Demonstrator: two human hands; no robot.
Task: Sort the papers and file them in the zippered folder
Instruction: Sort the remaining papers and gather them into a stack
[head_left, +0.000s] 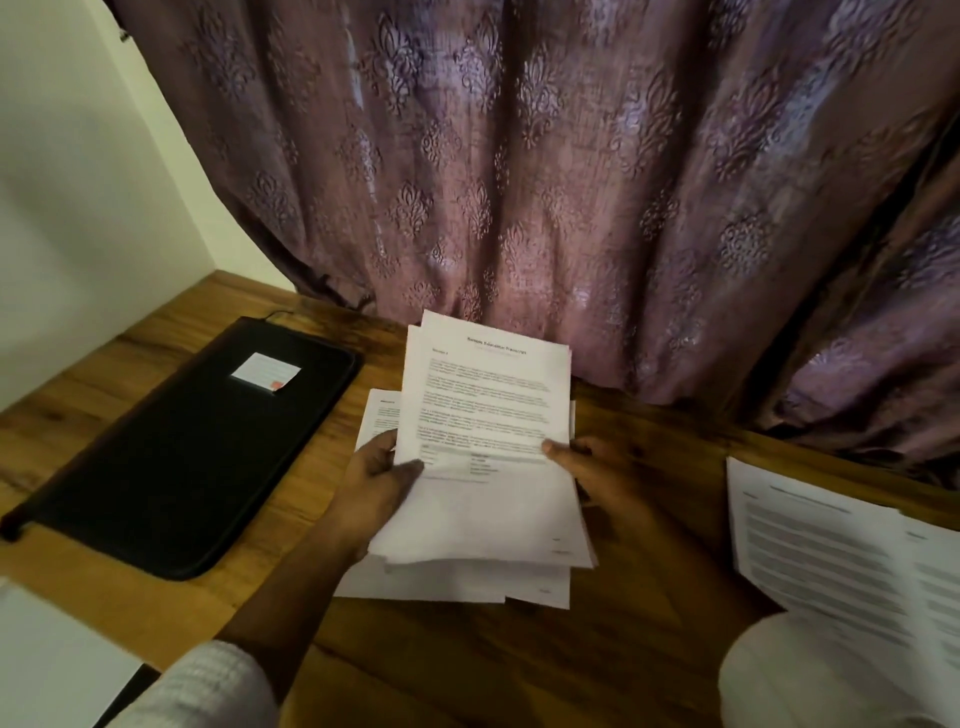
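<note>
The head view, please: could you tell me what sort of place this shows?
Probably a home desk: a wooden tabletop, a patterned curtain behind it, printed papers and a black folder.

I've got the folder (192, 452) lying flat on the table (519, 665) at left. Centre, the papers (488, 415) sit between the left hand (382, 478) and right hand (592, 467), above loose sheets (452, 582) on the table. Another pile (831, 561) lies right; the curtain (519, 156) hangs behind.

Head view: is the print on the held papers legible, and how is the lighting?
Head view: dim, warm light; held papers brightest, but body text too soft to read; sheets at right blurred; black folder shows little detail.
</note>
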